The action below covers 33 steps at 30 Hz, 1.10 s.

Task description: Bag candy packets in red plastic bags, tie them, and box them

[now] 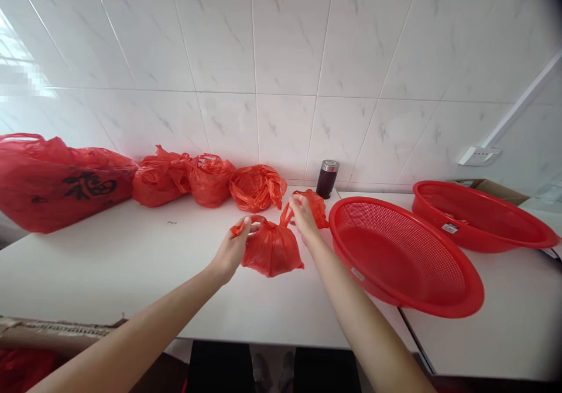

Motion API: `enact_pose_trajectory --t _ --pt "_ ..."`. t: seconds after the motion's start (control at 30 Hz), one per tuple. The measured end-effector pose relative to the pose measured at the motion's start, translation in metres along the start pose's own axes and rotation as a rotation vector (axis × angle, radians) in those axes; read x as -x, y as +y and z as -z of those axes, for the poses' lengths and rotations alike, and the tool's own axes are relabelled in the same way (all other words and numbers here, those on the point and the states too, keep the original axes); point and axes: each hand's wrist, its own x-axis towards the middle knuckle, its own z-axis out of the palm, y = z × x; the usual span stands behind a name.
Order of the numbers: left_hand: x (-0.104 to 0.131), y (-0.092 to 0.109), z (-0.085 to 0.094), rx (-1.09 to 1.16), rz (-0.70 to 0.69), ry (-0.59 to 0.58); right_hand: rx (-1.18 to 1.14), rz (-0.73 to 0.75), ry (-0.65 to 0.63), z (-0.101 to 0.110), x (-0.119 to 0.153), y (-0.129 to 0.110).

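A small red plastic bag (273, 251) with something inside is held up by its two handles over the white table (211, 299). My left hand (232, 246) is closed on the left handle. The right handle is pinched in my right hand (302, 214), its fingers closed. Just behind my right hand lies another crumpled red bag (317, 207), partly hidden by it. What the held bag contains cannot be made out.
Along the tiled wall stand a big red bag (65, 185), smaller red bags (160, 179) (211, 182) (257, 188) and a dark thermos (327, 179). Red baskets (395, 252) (478, 214) are at right. A cardboard box (57, 331) is at lower left.
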Motion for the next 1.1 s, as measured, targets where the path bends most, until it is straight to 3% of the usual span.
enact_pose_trajectory --t 0.17,0.33,0.7,0.9,1.1 --pt "-0.027 -0.026 -0.025 -0.311 -0.199 0.136 0.317 0.036 -0.131 0.011 0.047 0.030" --pt "-0.042 -0.054 -0.037 -0.550 -0.243 0.229 0.434 0.115 -0.203 0.013 0.051 0.053" --pt "-0.047 -0.108 -0.008 -1.033 0.022 0.135 0.725 0.232 -0.272 0.010 0.047 0.097" --pt "-0.055 -0.117 -0.007 -1.084 0.026 0.111 0.767 0.191 -0.291 0.009 0.034 0.106" --pt "-0.055 -0.124 -0.010 -1.018 -0.026 0.179 0.716 0.159 -0.236 0.006 0.032 0.110"
